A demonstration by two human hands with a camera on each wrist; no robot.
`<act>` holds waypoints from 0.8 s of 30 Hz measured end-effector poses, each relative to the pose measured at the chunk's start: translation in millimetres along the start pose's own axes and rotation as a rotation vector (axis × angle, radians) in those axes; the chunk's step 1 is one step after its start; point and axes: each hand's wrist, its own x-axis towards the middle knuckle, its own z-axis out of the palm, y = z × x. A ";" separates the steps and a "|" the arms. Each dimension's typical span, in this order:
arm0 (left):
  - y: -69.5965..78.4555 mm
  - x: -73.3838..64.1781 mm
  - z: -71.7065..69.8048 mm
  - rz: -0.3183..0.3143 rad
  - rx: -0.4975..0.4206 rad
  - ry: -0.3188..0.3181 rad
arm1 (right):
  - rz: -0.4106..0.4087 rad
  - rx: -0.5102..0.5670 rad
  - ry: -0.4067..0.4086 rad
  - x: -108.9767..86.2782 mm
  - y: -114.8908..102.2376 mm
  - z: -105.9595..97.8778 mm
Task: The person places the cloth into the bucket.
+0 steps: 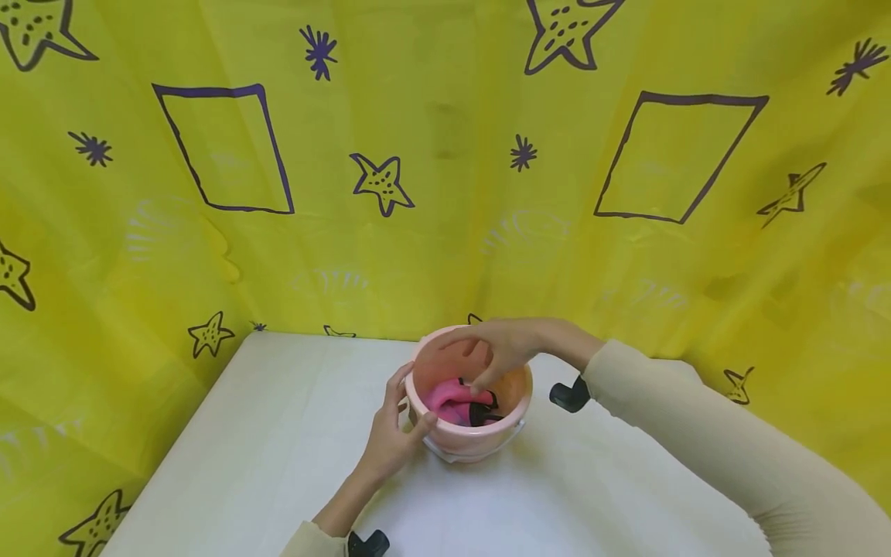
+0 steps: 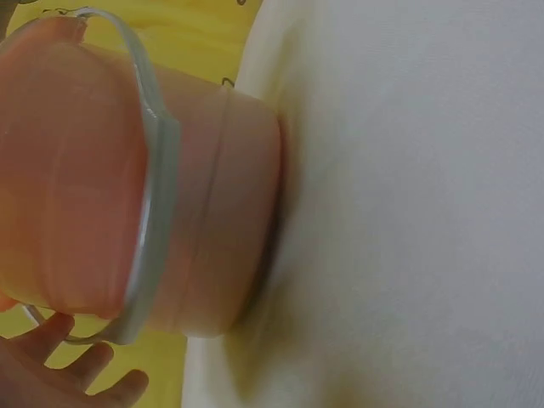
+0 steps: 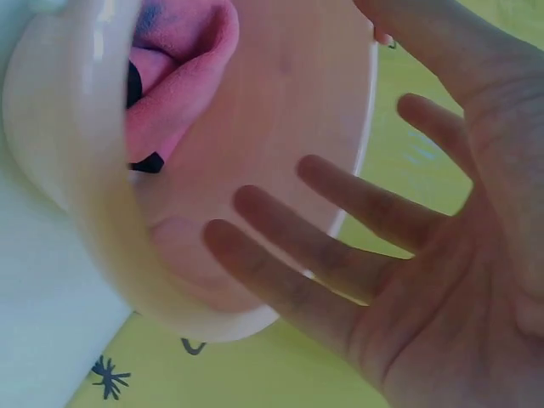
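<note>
A pale pink bucket (image 1: 469, 441) with a light handle (image 2: 159, 195) stands upright on the white table. Against its left side, my left hand (image 1: 395, 433) holds the rim, thumb at the front and fingers farther back. Over the bucket's mouth hovers my right hand (image 1: 504, 348), its fingers spread and apart from one another in the right wrist view, with nothing between them. Inside lies a folded pink fabric item (image 1: 455, 394) with black parts (image 1: 480, 414); its kind is unclear, and the bucket wall hides some of it. Whether the right thumb touches it, I cannot tell.
The white tabletop (image 1: 278, 433) spreads around the bucket. Behind and beside it hangs a yellow curtain (image 1: 445, 255) printed with stars and frames. Black wrist devices (image 1: 571, 394) sit at both cuffs.
</note>
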 end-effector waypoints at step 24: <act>14.1 11.6 -21.1 0.153 0.116 0.047 | -0.153 -0.051 0.388 -39.1 16.3 35.1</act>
